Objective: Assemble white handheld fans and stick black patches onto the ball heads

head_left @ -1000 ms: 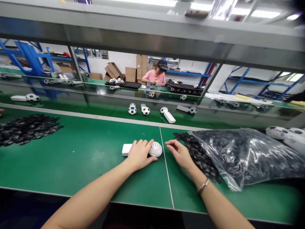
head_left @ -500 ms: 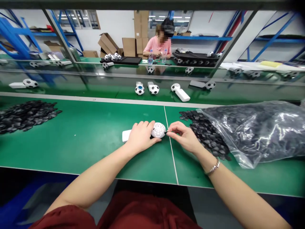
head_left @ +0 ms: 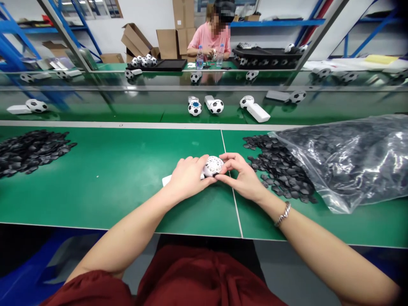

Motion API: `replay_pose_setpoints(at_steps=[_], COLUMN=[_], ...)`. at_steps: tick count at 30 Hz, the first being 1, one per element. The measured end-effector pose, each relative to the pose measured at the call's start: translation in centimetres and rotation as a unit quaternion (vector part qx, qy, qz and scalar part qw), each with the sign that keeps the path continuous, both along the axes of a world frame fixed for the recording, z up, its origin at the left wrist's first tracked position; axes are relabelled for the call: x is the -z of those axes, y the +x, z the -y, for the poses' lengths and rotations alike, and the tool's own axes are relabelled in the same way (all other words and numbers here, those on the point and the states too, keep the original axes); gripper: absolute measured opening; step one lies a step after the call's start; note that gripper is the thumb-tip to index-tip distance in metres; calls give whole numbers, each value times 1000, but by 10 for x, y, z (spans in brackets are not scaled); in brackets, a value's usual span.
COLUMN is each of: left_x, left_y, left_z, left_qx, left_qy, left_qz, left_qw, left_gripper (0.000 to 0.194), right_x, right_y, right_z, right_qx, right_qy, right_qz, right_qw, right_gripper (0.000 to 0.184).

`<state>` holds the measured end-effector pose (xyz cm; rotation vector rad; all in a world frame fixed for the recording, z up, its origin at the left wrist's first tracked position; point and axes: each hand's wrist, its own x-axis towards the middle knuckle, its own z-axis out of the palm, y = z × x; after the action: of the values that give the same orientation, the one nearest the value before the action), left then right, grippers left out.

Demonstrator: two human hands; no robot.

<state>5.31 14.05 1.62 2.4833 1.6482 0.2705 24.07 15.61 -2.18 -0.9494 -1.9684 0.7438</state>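
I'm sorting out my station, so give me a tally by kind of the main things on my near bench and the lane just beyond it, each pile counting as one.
White unit at the hands: 1
White units on the lane: 5
Piles of black pieces: 2
Clear plastic bag: 1
Total: 9

Factory assembly line, with conveyor and parts heaps

My left hand lies palm-down, thumb extended toward my right hand, whose fingers curl inward above a braceleted wrist.
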Motion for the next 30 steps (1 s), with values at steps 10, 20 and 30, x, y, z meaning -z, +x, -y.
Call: replay_pose_setpoints(at_steps=[10,20,30], left_x=[1,1,6], left_y=[-1,1,1], left_z=[-2,-3,1], left_qx=[-18,-15,22], left_qy=[-26,-16,32], left_qz=[34,40,16], left_qw=[999,999,999], left_gripper=[58,50,54], right_x=[1,0,-3], right_y=[-5,-5,72], right_z=[-4,-2,-48], right_qx=[-39,-9,326], right_qy=[-201,-141,-24], right_qz=[-115,-53,282], right_qw=[972,988,902], right_gripper=[48,42,17])
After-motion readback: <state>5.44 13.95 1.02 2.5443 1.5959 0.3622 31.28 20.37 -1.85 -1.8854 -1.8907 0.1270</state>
